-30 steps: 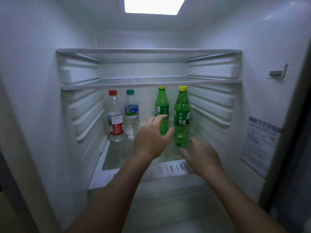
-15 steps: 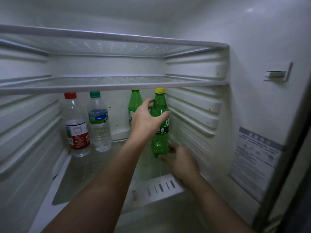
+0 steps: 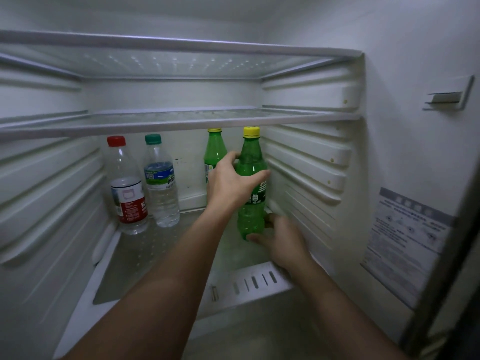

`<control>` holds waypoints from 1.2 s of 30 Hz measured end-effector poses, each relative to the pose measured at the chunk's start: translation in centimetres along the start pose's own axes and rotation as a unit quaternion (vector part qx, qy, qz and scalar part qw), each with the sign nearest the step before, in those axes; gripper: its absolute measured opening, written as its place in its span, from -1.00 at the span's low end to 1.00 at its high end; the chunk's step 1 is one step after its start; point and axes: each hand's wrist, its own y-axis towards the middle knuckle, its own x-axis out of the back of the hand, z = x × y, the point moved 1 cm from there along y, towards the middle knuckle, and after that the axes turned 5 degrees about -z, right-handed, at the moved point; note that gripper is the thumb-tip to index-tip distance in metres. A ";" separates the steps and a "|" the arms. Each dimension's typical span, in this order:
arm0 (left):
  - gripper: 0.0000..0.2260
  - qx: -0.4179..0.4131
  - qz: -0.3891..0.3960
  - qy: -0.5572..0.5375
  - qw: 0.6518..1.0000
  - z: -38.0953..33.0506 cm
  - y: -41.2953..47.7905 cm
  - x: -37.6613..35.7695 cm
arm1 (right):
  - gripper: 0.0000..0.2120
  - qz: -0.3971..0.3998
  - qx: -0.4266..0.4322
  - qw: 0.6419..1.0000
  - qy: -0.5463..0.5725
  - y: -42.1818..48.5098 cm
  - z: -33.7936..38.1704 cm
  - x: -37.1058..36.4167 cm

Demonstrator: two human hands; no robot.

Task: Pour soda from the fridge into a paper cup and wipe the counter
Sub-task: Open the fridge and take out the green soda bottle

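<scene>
Inside the open fridge, a green soda bottle (image 3: 251, 162) with a yellow cap stands upright at the right side of the glass shelf (image 3: 155, 255). My left hand (image 3: 231, 181) is wrapped around its middle, over the label. My right hand (image 3: 279, 239) cups the bottle's base from the right and front. A second green soda bottle (image 3: 214, 149) with a yellow cap stands just behind and to the left, partly hidden by my left hand.
Two clear water bottles stand at the left of the shelf, one with a red cap (image 3: 127, 188) and one with a green cap (image 3: 161, 183). An upper glass shelf (image 3: 166, 120) sits just above the bottle caps. The ribbed right fridge wall (image 3: 306, 178) is close beside the soda.
My left hand went from reaching toward the soda bottles to closing around the front one. My right hand came in under its base. The camera moved closer to the shelf.
</scene>
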 end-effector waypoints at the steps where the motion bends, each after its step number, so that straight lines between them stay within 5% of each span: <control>1: -0.51 -0.004 0.002 -0.001 1.000 -0.1 -0.4 0.4 | -0.62 0.004 0.007 1.000 -0.001 -0.4 0.1 0.1; 13: -0.39 -0.013 -0.013 -0.008 1.000 -3.3 -7.7 7.0 | -0.60 0.031 0.055 0.998 -0.004 -7.9 3.2 2.3; 21: -0.02 0.010 -0.004 -0.035 0.999 -5.9 -16.4 11.3 | -0.63 0.034 0.100 0.994 -0.028 -17.2 4.4 5.2; 27: -0.47 -0.024 -0.018 -0.019 0.999 -7.5 -23.0 14.2 | -0.63 0.029 0.109 0.994 -0.007 -24.5 4.7 6.7; 36: -0.48 -0.012 -0.046 -0.037 0.998 -10.5 -30.3 16.6 | -0.56 0.014 0.103 0.994 0.015 -31.6 4.4 9.7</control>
